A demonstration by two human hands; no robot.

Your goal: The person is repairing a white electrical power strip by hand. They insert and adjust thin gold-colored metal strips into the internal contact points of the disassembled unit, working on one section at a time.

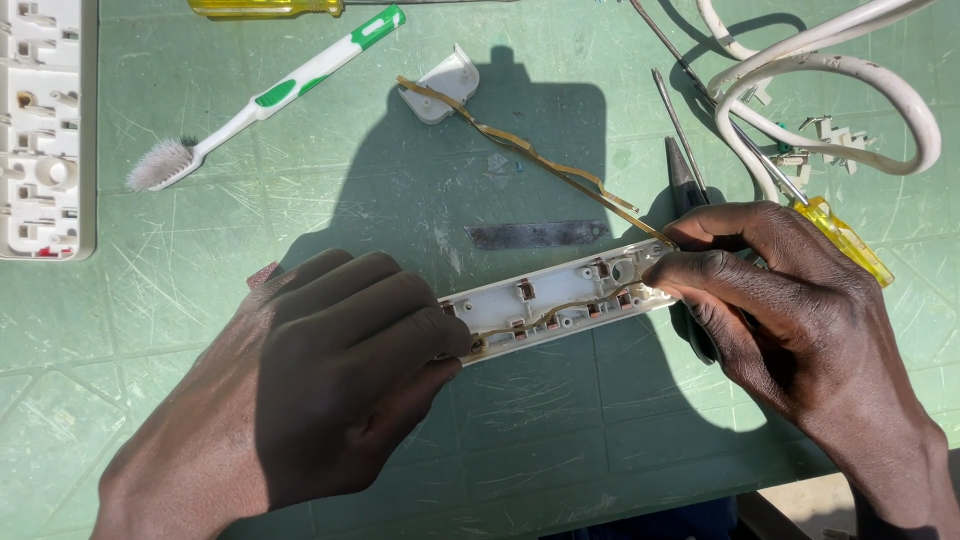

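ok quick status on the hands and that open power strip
Left hand clamps the near end of the open power strip shell. Right hand pinches the far end, by the loose brass strip. Pliers and screwdrivers lie close by the right hand.

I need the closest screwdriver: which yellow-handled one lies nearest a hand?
The yellow-handled screwdriver beside the right hand, its shaft running under the white cable. The other screwdriver lies at the top edge, far from both hands.

Harsh sunlight, hard central shadow, sharp
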